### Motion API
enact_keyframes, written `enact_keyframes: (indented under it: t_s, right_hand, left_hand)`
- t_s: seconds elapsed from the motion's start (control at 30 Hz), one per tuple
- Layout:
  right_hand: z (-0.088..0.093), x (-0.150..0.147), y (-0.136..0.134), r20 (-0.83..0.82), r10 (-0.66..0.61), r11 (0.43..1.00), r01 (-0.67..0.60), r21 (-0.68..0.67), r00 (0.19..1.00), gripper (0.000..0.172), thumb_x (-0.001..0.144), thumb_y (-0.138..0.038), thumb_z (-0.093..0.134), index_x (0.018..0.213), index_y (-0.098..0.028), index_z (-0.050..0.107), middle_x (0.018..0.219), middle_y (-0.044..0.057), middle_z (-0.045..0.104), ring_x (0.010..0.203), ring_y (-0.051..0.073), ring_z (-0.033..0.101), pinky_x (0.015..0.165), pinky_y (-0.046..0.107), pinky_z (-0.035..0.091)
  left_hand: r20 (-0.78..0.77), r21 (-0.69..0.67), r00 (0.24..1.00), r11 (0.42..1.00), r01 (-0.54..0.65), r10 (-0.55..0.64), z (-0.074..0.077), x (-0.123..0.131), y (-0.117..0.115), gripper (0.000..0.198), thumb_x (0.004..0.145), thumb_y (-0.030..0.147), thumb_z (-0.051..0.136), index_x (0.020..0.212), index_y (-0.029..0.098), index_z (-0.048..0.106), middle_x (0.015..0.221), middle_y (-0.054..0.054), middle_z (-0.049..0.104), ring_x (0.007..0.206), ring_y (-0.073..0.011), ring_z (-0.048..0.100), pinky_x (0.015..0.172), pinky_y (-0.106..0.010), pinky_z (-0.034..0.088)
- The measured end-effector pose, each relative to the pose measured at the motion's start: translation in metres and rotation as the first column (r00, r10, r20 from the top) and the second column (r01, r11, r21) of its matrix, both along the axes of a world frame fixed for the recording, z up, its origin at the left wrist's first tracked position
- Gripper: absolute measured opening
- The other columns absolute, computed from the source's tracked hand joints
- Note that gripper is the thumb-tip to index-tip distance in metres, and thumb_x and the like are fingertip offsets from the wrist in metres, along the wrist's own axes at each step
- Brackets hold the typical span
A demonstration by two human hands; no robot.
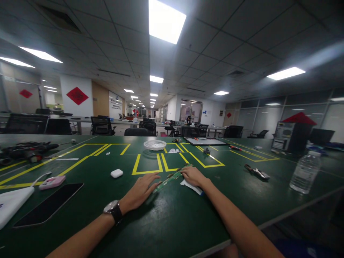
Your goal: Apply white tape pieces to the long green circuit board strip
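A long narrow green circuit board (172, 178) lies on the green table (172, 215) between my hands. My left hand (139, 190), with a watch on the wrist, rests flat with fingers stretched out beside the board's near end. My right hand (194, 175) lies on the board's far end, fingers curled over it. A white cloth or paper (192, 187) sits under my right wrist.
A white basket (155, 144) stands in a yellow-taped box ahead. A white earbud case (116, 173), pink device (52, 182), dark phone (49, 208) and tools (27, 149) lie left. Pliers (257, 172), a water bottle (305, 172) and a computer case (287, 136) are right.
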State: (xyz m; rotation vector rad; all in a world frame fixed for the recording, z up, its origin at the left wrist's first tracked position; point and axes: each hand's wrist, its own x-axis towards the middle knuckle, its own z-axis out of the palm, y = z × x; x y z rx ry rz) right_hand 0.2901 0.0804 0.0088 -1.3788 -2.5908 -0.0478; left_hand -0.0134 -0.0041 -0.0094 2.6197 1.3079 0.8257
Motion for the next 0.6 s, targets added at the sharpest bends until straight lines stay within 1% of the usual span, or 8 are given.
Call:
enact_keyframes:
  t_s: [0.03, 0.07, 0.1, 0.17, 0.27, 0.33, 0.43, 0.6]
  right_hand:
    - [0.000, 0.009, 0.003, 0.038, -0.132, 0.991, 0.132, 0.003, 0.991, 0.041, 0.095, -0.032, 0.036, 0.116, -0.020, 0.069, 0.124, 0.012, 0.064, 0.116, 0.026, 0.056, 0.102, 0.040, 0.038]
    - [0.001, 0.018, 0.005, 0.067, -0.242, 0.970, 0.242, 0.009, 0.968, 0.042, 0.095, -0.034, 0.034, 0.114, -0.020, 0.070, 0.122, 0.013, 0.064, 0.115, 0.028, 0.056, 0.101, 0.043, 0.038]
    - [0.001, 0.026, 0.007, 0.081, -0.321, 0.947, 0.321, 0.010, 0.944, 0.044, 0.096, -0.036, 0.033, 0.113, -0.020, 0.070, 0.121, 0.015, 0.063, 0.115, 0.030, 0.056, 0.099, 0.047, 0.038]
    - [0.000, 0.039, 0.010, 0.083, -0.415, 0.909, 0.417, -0.008, 0.906, 0.047, 0.095, -0.041, 0.032, 0.115, -0.020, 0.069, 0.124, 0.017, 0.060, 0.116, 0.034, 0.053, 0.096, 0.051, 0.038]
    - [-0.005, 0.049, 0.012, 0.066, -0.482, 0.873, 0.486, -0.049, 0.873, 0.053, 0.093, -0.051, 0.035, 0.130, -0.022, 0.060, 0.135, 0.016, 0.052, 0.124, 0.035, 0.045, 0.098, 0.052, 0.035]
    - [-0.009, 0.050, 0.014, 0.063, -0.491, 0.866, 0.495, -0.069, 0.869, 0.058, 0.091, -0.054, 0.036, 0.137, -0.022, 0.053, 0.140, 0.015, 0.047, 0.128, 0.034, 0.041, 0.102, 0.051, 0.031]
    - [-0.011, 0.051, 0.015, 0.067, -0.488, 0.864, 0.492, -0.107, 0.870, 0.063, 0.090, -0.057, 0.035, 0.141, -0.021, 0.048, 0.143, 0.015, 0.043, 0.131, 0.034, 0.037, 0.105, 0.051, 0.028]
    - [-0.009, 0.053, 0.016, 0.077, -0.498, 0.847, 0.503, -0.171, 0.864, 0.068, 0.088, -0.061, 0.036, 0.143, -0.023, 0.044, 0.148, 0.014, 0.038, 0.135, 0.035, 0.033, 0.106, 0.052, 0.026]
  left_hand:
    - [0.004, 0.009, 1.000, 1.000, -0.003, 0.003, 0.000, -0.001, 0.000, 0.039, 0.103, 0.043, 0.032, 0.134, 0.027, 0.050, 0.144, -0.004, 0.048, 0.132, -0.0228, 0.043, 0.109, -0.042, 0.036]
    - [0.005, 0.017, 1.000, 1.000, -0.004, 0.004, 0.000, -0.002, 0.000, 0.039, 0.103, 0.042, 0.033, 0.134, 0.026, 0.050, 0.144, -0.004, 0.048, 0.132, -0.0228, 0.044, 0.109, -0.042, 0.036]
    - [0.002, 0.023, 1.000, 1.000, -0.006, 0.006, -0.001, -0.003, 0.000, 0.039, 0.103, 0.042, 0.033, 0.134, 0.026, 0.050, 0.143, -0.005, 0.049, 0.132, -0.0228, 0.044, 0.108, -0.042, 0.036]
    - [-0.012, 0.027, 1.000, 1.000, -0.013, 0.013, -0.001, -0.004, 0.001, 0.038, 0.102, 0.041, 0.035, 0.133, 0.025, 0.051, 0.142, -0.005, 0.050, 0.131, -0.0233, 0.044, 0.108, -0.043, 0.036]
    - [-0.040, 0.025, 0.999, 1.000, -0.016, 0.017, -0.003, -0.003, 0.001, 0.037, 0.101, 0.041, 0.038, 0.131, 0.025, 0.053, 0.140, -0.006, 0.052, 0.130, -0.0239, 0.045, 0.106, -0.042, 0.037]
    - [-0.057, 0.020, 0.998, 1.000, -0.014, 0.015, -0.003, -0.003, 0.001, 0.037, 0.101, 0.042, 0.038, 0.131, 0.025, 0.053, 0.140, -0.006, 0.051, 0.130, -0.0241, 0.045, 0.105, -0.042, 0.038]
    - [-0.071, 0.005, 0.997, 1.000, -0.020, 0.020, -0.003, -0.003, -0.001, 0.038, 0.101, 0.043, 0.037, 0.131, 0.025, 0.053, 0.139, -0.006, 0.052, 0.129, -0.0239, 0.046, 0.105, -0.042, 0.037]
    - [-0.087, -0.021, 0.996, 1.000, -0.019, 0.017, -0.002, -0.003, -0.002, 0.039, 0.101, 0.043, 0.036, 0.132, 0.026, 0.052, 0.137, -0.006, 0.054, 0.127, -0.0241, 0.047, 0.103, -0.042, 0.038]
